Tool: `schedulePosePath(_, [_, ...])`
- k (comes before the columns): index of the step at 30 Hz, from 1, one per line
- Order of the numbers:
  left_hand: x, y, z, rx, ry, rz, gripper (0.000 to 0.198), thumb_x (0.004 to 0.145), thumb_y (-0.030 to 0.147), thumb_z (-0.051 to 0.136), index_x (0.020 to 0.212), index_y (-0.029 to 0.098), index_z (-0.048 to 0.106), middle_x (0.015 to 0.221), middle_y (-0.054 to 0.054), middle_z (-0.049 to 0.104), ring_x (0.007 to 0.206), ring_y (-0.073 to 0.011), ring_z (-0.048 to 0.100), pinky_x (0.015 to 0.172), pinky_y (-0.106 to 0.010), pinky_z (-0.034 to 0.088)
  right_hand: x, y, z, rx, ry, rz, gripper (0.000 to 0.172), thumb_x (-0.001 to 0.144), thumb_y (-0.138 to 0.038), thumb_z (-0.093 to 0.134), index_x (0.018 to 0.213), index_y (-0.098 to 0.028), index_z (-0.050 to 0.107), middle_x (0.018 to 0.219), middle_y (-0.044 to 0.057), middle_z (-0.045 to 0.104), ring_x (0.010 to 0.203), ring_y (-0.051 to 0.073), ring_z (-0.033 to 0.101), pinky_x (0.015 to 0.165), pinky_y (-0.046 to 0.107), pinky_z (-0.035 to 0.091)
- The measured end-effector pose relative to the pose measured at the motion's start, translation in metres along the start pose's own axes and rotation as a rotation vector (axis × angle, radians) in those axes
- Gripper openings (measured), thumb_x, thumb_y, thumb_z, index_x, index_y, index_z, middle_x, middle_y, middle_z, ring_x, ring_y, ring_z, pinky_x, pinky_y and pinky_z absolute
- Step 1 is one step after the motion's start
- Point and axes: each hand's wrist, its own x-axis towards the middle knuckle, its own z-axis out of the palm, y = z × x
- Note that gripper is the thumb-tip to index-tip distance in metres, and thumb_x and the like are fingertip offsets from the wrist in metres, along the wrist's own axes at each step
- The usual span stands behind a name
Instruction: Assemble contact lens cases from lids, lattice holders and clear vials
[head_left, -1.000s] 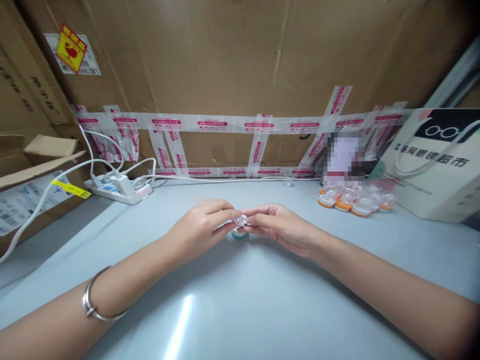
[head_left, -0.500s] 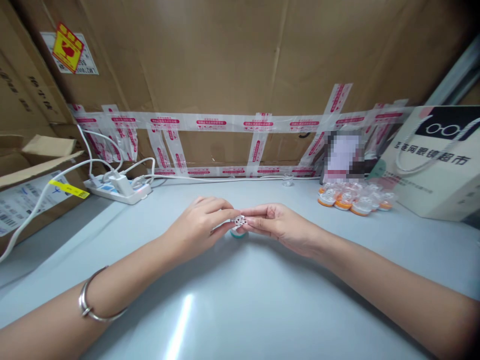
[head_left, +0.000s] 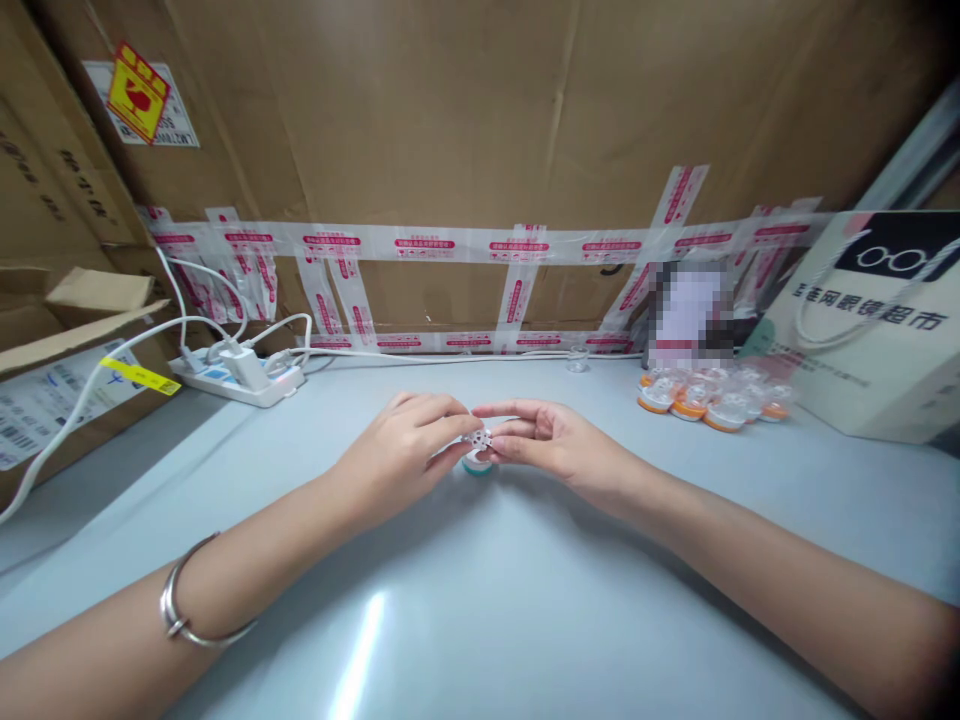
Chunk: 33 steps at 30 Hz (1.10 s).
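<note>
A small round piece with a white top with dark holes or spots and a teal base (head_left: 477, 465) stands on the grey tabletop, between my hands. My left hand (head_left: 401, 445) pinches its top from the left with thumb and fingers. From the right, my right hand (head_left: 559, 440) has its thumb at the top's edge, with fingers curled behind it. The right index finger stretches out above the piece, a little apart from it. Fingertips partly hide the top.
At the back right, several clear-topped pieces with orange bases (head_left: 726, 412) cluster beside a paper bag (head_left: 862, 330). A small clear piece (head_left: 577, 360) lies near the taped carton (head_left: 450, 120). A power strip (head_left: 240, 380) with white cables is at left, beside an open box (head_left: 82, 390).
My right index finger has lifted off the top of the piece and straightened. The left hand keeps its pinch, nearly unmoved.
</note>
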Motion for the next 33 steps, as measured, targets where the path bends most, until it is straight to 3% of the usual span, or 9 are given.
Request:
schedulePosePath(8, [0.0, 0.005, -0.001, -0.016, 0.02, 0.017, 0.018, 0.086, 0.014, 0.049, 0.102, 0.018, 0.058, 0.094, -0.005, 0.064, 0.084, -0.0156, 0.058, 0.076, -0.031, 0.04, -0.001, 0.005, 0.011, 0.009, 0.135, -0.064, 0.038, 0.064, -0.032, 0.073, 0.095, -0.016, 0.06, 0.075, 0.002, 0.068, 0.073, 0.015, 0.064, 0.079, 0.032, 0.046])
schedulePosePath(14, [0.001, 0.009, 0.0, -0.129, 0.051, -0.027, 0.018, 0.085, 0.017, 0.052, 0.101, 0.018, 0.061, 0.09, -0.006, 0.061, 0.083, -0.0159, 0.056, 0.074, -0.032, 0.044, 0.0, 0.008, 0.015, 0.166, 0.113, 0.011, 0.023, 0.063, -0.027, 0.073, 0.08, -0.013, 0.067, 0.074, 0.003, 0.067, 0.071, 0.013, 0.06, 0.076, 0.029, 0.043])
schedulePosePath(18, [0.002, 0.008, -0.002, -0.33, 0.061, -0.108, 0.022, 0.083, 0.018, 0.054, 0.104, 0.021, 0.061, 0.095, -0.006, 0.057, 0.087, -0.0161, 0.055, 0.078, -0.032, 0.047, 0.0, 0.005, 0.017, 0.252, 0.099, 0.032, 0.019, 0.062, -0.026, 0.074, 0.076, -0.014, 0.069, 0.072, 0.002, 0.066, 0.07, 0.011, 0.057, 0.075, 0.027, 0.042])
schedulePosePath(21, [0.003, 0.007, -0.001, -0.526, 0.078, -0.208, 0.025, 0.08, 0.02, 0.059, 0.105, 0.021, 0.061, 0.096, -0.006, 0.059, 0.09, -0.0167, 0.056, 0.08, -0.033, 0.048, 0.0, 0.006, 0.016, 0.32, 0.047, 0.003, 0.015, 0.066, -0.025, 0.072, 0.077, -0.016, 0.07, 0.076, 0.002, 0.066, 0.074, 0.011, 0.058, 0.078, 0.026, 0.043])
schedulePosePath(27, [0.004, 0.006, 0.016, -1.107, 0.084, -0.551, 0.021, 0.077, 0.023, 0.062, 0.098, 0.016, 0.061, 0.095, -0.006, 0.063, 0.085, -0.0162, 0.061, 0.076, -0.031, 0.051, 0.001, 0.013, 0.013, 0.431, -0.02, -0.009, 0.015, 0.072, -0.028, 0.069, 0.081, -0.016, 0.069, 0.08, 0.001, 0.066, 0.077, 0.009, 0.059, 0.08, 0.022, 0.044])
schedulePosePath(30, [0.005, 0.004, 0.02, -1.146, 0.137, -0.661, 0.02, 0.076, 0.027, 0.064, 0.092, 0.016, 0.061, 0.09, -0.005, 0.066, 0.082, -0.0149, 0.062, 0.076, -0.029, 0.051, 0.0, 0.01, 0.013, 0.375, 0.025, 0.012, 0.023, 0.076, -0.035, 0.063, 0.086, -0.015, 0.067, 0.08, 0.005, 0.068, 0.081, 0.013, 0.061, 0.082, 0.026, 0.045])
schedulePosePath(33, [0.006, 0.001, 0.017, -1.073, 0.19, -0.75, 0.02, 0.074, 0.032, 0.066, 0.083, 0.015, 0.06, 0.084, -0.005, 0.067, 0.079, -0.0149, 0.063, 0.07, -0.027, 0.05, 0.0, 0.005, 0.01, 0.207, 0.204, -0.004, 0.03, 0.077, -0.042, 0.059, 0.088, -0.014, 0.063, 0.075, 0.006, 0.066, 0.071, 0.013, 0.06, 0.07, 0.027, 0.046])
